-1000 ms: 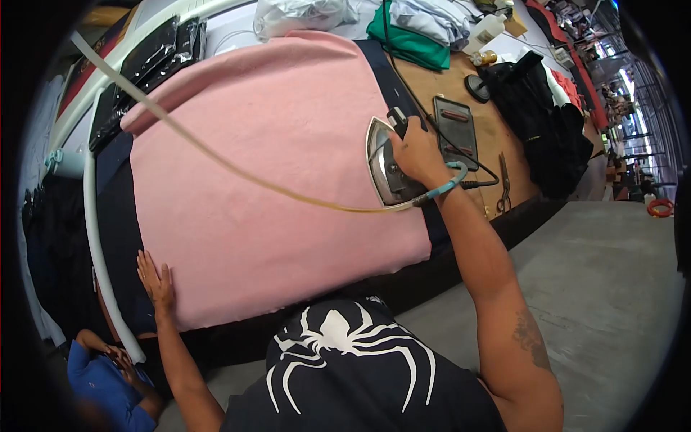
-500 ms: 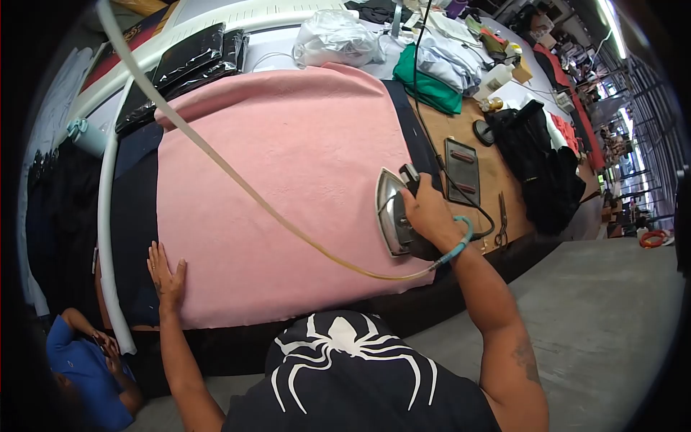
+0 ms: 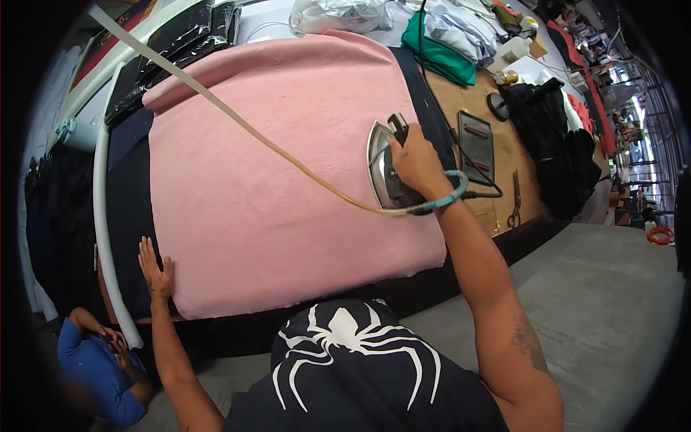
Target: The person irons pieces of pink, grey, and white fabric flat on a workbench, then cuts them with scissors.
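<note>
A large pink cloth [image 3: 288,173] lies spread over dark fabric on the table, its far edge rolled and rumpled. My right hand [image 3: 419,160] is wrapped round the handle of a steam iron [image 3: 380,173], which rests on the cloth's right part with its tip pointing away from me. From the iron's rear a pale hose [image 3: 252,132], turning blue [image 3: 453,193] near my wrist, runs across the cloth to the upper left. My left hand [image 3: 156,272] lies flat with fingers stretched at the cloth's near left edge, partly on the dark fabric [image 3: 129,216].
Right of the cloth are a dark tray [image 3: 476,147], scissors [image 3: 515,201] and a black garment [image 3: 551,155]. A green cloth [image 3: 439,54], plastic bag [image 3: 338,14] and black packets [image 3: 176,47] sit at the back. A person in blue [image 3: 101,374] is at lower left.
The iron has slid a little away from me over the pink cloth, held in my right hand. My left hand stays at the left edge. The whole view has shifted slightly.
</note>
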Demonstrator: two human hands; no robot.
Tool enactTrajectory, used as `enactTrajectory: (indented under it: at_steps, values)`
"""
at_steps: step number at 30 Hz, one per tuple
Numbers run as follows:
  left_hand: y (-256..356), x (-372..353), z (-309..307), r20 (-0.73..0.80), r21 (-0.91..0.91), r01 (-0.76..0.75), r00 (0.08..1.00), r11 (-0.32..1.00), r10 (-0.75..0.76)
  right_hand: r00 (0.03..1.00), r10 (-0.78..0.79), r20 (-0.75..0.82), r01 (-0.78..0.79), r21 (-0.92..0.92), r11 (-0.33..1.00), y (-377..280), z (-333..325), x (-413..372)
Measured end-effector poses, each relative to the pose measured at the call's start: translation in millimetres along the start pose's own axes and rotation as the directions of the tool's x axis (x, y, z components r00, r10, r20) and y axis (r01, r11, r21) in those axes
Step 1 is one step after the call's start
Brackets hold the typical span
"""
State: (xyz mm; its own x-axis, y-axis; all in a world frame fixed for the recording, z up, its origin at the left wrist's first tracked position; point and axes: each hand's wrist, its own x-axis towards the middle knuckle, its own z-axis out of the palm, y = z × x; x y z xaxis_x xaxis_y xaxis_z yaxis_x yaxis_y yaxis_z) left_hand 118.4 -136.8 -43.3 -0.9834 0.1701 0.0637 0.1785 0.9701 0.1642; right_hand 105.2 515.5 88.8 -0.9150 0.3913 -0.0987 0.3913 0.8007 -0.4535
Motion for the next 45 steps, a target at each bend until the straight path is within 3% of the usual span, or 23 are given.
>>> enactTrajectory:
  at_steps: [4,7,11,15,21,25,33,42,45]
  values:
    - [5.1,1.1,-4.9,-0.02,-0.028,0.013,1.0,1.0,-0.014,0.995,0.047,0.084,-0.044,-0.028,0.999,4.6,-2.1,-15.0]
    - [6.4,4.6,-2.2,-0.017,-0.038,0.018,1.0,0.999,-0.019,1.0,-0.002,-0.004,0.002,-0.058,0.998,0.8,2.0,-1.1]
    - [0.8,1.6,0.7,-0.038,-0.019,-0.003,0.999,1.0,0.002,0.999,-0.05,-0.002,0.05,-0.034,0.998,5.9,4.0,-10.0]
    - [7.5,1.6,-5.2,-0.013,-0.057,0.05,0.999,0.997,-0.05,0.997,0.056,0.053,-0.054,-0.035,0.998,-1.0,-1.4,-15.6]
    - [2.8,-0.7,-0.2,-0.054,-0.014,0.023,0.998,1.0,-0.023,0.999,-0.048,-0.009,0.048,-0.047,0.998,1.1,2.5,33.9]
    - [8.9,-3.6,-5.9,-0.053,-0.012,0.048,0.997,0.999,-0.048,1.0,-0.028,0.0,0.028,-0.016,0.999,-32.4,-25.2,-6.9]
    - [6.4,-0.1,-4.0,-0.053,-0.034,0.042,0.998,0.999,-0.043,0.995,-0.003,0.1,0.007,-0.042,0.999,-43.0,12.5,-50.4]
    - [11.4,0.2,-9.9,-0.046,0.004,0.027,0.999,1.0,-0.027,0.999,-0.049,-0.012,0.049,-0.049,0.998,-49.3,35.8,-11.0]
    - [11.2,1.3,-8.9,-0.038,-0.007,0.038,0.999,0.999,-0.039,0.999,-0.029,0.027,0.03,-0.042,0.999,-48.4,32.7,-21.2]
